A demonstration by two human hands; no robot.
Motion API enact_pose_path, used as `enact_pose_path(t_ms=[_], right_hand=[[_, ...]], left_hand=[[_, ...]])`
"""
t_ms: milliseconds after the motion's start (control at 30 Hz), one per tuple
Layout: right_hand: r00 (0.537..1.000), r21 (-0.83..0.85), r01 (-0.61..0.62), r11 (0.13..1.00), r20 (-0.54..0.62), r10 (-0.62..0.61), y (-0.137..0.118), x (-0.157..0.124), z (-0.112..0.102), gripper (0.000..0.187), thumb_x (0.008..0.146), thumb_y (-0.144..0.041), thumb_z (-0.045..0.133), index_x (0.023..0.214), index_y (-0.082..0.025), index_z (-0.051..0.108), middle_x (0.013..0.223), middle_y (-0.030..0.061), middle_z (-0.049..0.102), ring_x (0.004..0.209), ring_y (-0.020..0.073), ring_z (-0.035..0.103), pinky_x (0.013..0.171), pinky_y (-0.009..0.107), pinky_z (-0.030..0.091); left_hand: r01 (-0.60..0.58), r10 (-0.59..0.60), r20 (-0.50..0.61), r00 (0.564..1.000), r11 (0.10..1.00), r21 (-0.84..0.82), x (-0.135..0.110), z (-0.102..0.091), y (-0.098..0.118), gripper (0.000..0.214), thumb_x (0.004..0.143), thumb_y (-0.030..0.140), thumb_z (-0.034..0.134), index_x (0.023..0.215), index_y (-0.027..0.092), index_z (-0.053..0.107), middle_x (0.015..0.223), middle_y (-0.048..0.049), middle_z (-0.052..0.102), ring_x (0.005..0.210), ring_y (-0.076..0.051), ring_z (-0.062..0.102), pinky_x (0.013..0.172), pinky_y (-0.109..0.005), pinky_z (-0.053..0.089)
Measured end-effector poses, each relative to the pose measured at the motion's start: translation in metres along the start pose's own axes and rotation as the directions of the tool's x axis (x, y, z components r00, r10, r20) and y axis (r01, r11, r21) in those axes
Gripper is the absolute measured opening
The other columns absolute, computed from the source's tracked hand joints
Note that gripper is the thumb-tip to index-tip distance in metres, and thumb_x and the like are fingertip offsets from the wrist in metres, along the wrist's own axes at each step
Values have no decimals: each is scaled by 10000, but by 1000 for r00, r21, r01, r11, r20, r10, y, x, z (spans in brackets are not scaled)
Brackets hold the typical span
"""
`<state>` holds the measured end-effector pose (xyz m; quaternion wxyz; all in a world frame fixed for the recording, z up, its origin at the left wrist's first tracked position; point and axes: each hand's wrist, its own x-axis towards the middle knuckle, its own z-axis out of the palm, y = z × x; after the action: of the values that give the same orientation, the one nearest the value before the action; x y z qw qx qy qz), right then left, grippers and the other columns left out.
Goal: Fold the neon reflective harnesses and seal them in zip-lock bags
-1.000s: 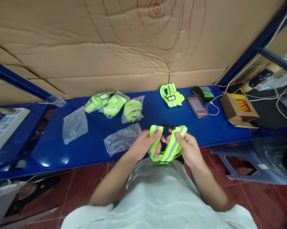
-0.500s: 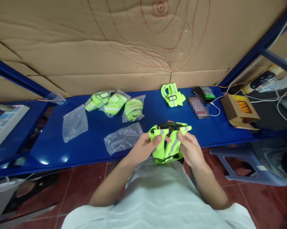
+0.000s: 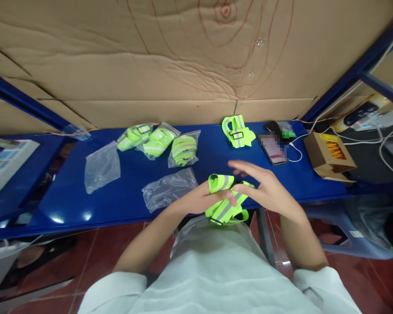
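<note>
The left hand [image 3: 204,199] is holding the bright strap [image 3: 225,210], with its fingers closed on it. The strap is bunching up at the front edge of the blue bench [image 3: 127,198]. The right hand [image 3: 268,188] is standing wide open just over it, and I cannot tell if the thumb is touching. 3 packed bags [image 3: 157,142] and 1 folded harness [image 3: 238,136] are lying near the back edge. 2 flat bags [image 3: 103,168] are lying nearer the left and front edges.
</note>
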<state>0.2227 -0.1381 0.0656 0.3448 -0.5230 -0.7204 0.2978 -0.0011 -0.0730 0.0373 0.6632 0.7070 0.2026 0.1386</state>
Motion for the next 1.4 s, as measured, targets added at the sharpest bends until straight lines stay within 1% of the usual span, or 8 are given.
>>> enact_pose_path(t_ms=[167, 367, 567, 700, 900, 1100, 1267, 1400], right_hand=[[993, -73, -44, 996, 110, 52, 3, 36, -8, 464, 1056, -460, 520, 707, -161, 586, 618, -45, 444, 595, 88, 383, 576, 247, 297], [999, -210, 0, 978, 35, 7, 16, 63, -7, 378, 1059, -379, 515, 739, -178, 520, 635, -46, 454, 588, 91, 361, 614, 259, 283], [993, -304, 49, 952, 121, -12, 7, 73, -24, 367, 1089, -420, 457, 830, -184, 565, 691, -10, 527, 621, 117, 459, 644, 281, 293], [957, 25, -132, 991, 263, 121, 17, 84, -27, 415, 1040, -518, 515, 815, -179, 598, 709, -12, 536, 638, 114, 439, 628, 257, 336], [752, 544, -657, 522, 520, 405, 65, 95, 27, 507, 748, -589, 835, 1043, -199, 701, 891, 15, 685, 740, 150, 602, 670, 264, 492], [972, 299, -232, 926, 27, 235, 76, 87, 36, 490, 1034, -608, 508, 983, -195, 766, 1002, 62, 743, 935, 201, 686, 863, 314, 528], [967, -108, 200, 974, 182, -178, 72, 73, 17, 721, 1019, -699, 437, 1550, -218, 518, 1428, 140, 659, 1279, 317, 642, 1076, 472, 492], [940, -186, 255, 949, 277, -198, 70, 68, 18, 718, 979, -626, 602, 1576, -245, 479, 1496, 146, 607, 1380, 332, 583, 1134, 506, 482]], left_hand=[[124, -123, 22, 992, 946, -300, 14, -3, -9, 408, 913, 536, 731, 908, 128, 724, 915, -80, 757, 830, -177, 708, 788, -270, 570], [219, -289, -14, 957, 757, -616, 22, -1, -22, 615, 679, 405, 964, 1115, 173, 597, 885, -83, 773, 797, -254, 760, 739, -384, 631], [298, -279, 105, 954, 872, -387, 26, -21, -26, 498, 683, 392, 954, 1066, 163, 733, 997, -51, 768, 894, -200, 720, 832, -304, 581], [239, -180, 207, 962, 920, -310, 28, -31, -30, 437, 769, 484, 877, 1016, 156, 728, 950, -37, 739, 851, -173, 670, 793, -280, 557], [-10, 29, 90, 995, 977, -211, 33, -36, -39, 420, 910, 545, 714, 1038, 146, 689, 947, -51, 696, 942, -185, 640, 924, -313, 543], [-1, -2, -23, 1000, 989, -146, 32, -42, -52, 445, 942, 558, 651, 1114, 149, 685, 1079, -77, 697, 1036, -224, 635, 1012, -363, 514], [-30, 28, -19, 999, 994, -107, 34, -42, -58, 483, 978, 571, 597, 1209, 155, 679, 1102, -81, 703, 1015, -222, 637, 1002, -354, 506], [-64, 63, -14, 998, 991, -114, 34, -37, -64, 445, 974, 569, 601, 1091, 150, 698, 1010, -70, 697, 922, -201, 630, 891, -309, 526]])
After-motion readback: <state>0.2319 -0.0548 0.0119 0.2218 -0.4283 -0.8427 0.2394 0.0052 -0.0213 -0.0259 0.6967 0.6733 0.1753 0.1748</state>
